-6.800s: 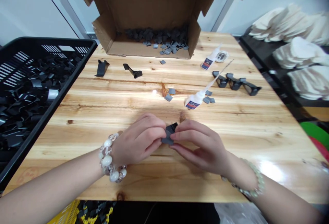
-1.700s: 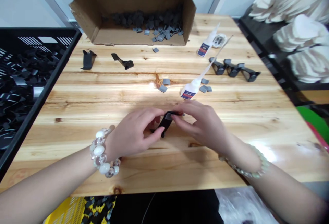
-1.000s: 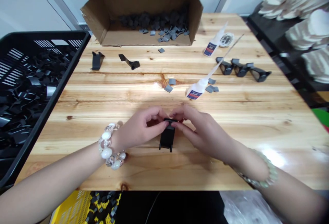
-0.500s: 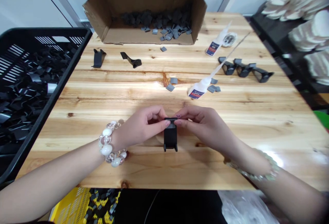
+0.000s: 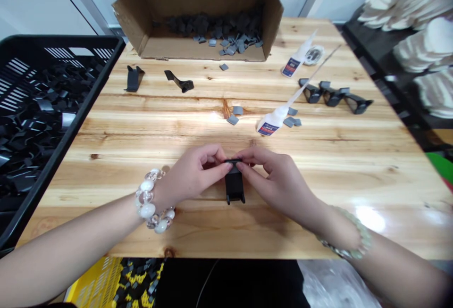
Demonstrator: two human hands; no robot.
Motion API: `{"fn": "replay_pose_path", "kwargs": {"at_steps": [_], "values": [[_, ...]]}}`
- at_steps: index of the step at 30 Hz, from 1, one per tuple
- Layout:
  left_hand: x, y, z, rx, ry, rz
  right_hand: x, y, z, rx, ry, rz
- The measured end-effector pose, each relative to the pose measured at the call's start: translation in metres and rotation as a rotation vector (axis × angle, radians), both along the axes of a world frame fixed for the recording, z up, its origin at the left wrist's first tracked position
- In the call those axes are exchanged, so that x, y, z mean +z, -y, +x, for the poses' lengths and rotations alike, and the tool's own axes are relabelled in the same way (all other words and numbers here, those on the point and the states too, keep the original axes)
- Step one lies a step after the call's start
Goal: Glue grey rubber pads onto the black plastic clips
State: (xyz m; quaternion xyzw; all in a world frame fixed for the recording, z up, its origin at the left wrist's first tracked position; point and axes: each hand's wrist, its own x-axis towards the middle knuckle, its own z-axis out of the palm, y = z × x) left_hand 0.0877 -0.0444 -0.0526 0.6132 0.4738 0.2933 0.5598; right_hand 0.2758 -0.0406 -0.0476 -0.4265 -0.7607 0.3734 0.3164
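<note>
Between my hands, near the front middle of the wooden table [image 5: 116,157], is a black plastic bracket [image 5: 234,185] with two short prongs at its near end. My left hand [image 5: 200,171] pinches its far left corner with thumb and forefinger. Opposite it, my right hand [image 5: 274,176] pinches the far right corner, its thumb pressing on top. Whether a grey pad lies under the thumbs I cannot tell. Beyond the hands, a white glue bottle [image 5: 274,120] with a long thin nozzle leans among a few small grey pads [image 5: 232,119].
A cardboard box [image 5: 198,52] of grey pads stands at the back. Left is a black crate [image 5: 115,62] full of black parts. Loose brackets [image 5: 132,79] lie back left; several more [image 5: 332,95] sit right, near a second glue bottle [image 5: 297,60]. A yellow basket [image 5: 95,282] is below the front edge.
My right thumb has moved inward and forward on the bracket's far end, and the grey piece seen there before is now mostly covered. My left hand keeps its pinch.
</note>
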Motion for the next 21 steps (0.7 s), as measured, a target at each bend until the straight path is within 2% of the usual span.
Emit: {"fn": "replay_pose_path", "kwargs": {"at_steps": [6,12,16,21], "values": [[-0.001,0.001,0.000,-0.006,-0.010,0.015,-0.001,-0.007,0.003,0.026,0.024,-0.016],[-0.004,0.002,0.001,0.030,-0.020,0.043,-0.003,-0.007,0.001,0.072,0.114,0.203],[-0.007,-0.002,0.001,0.020,0.047,0.039,-0.006,-0.008,0.000,0.059,0.105,0.187],[-0.010,-0.005,0.002,-0.006,0.035,0.127,-0.014,-0.013,0.000,0.057,-0.054,0.151]]}}
